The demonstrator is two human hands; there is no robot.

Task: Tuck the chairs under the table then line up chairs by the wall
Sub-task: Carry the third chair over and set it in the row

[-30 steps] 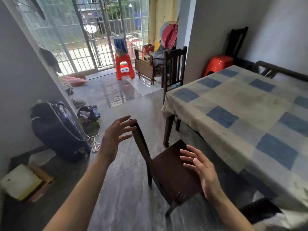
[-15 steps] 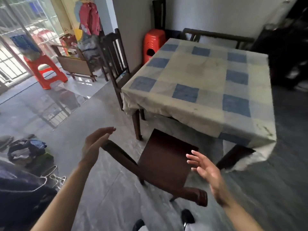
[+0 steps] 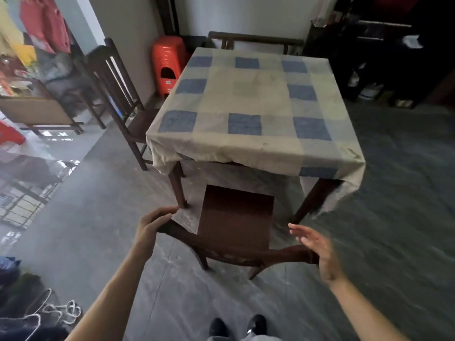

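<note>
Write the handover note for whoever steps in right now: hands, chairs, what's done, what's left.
Left hand: curled around the left end of the near chair's top rail.
Right hand: open, palm at the rail's right end, fingers not closed.
Near chair: faces the table, seat front just short of the tablecloth edge, between the two near legs; not tucked in.
Second chair: at the table's left side, seat partly under the cloth.
Third chair: behind the table's far edge, by the wall; only its top rail shows.
Done: near chair lined up with the table.
Left: push it under, check the others, then line up chairs by the wall.
</note>
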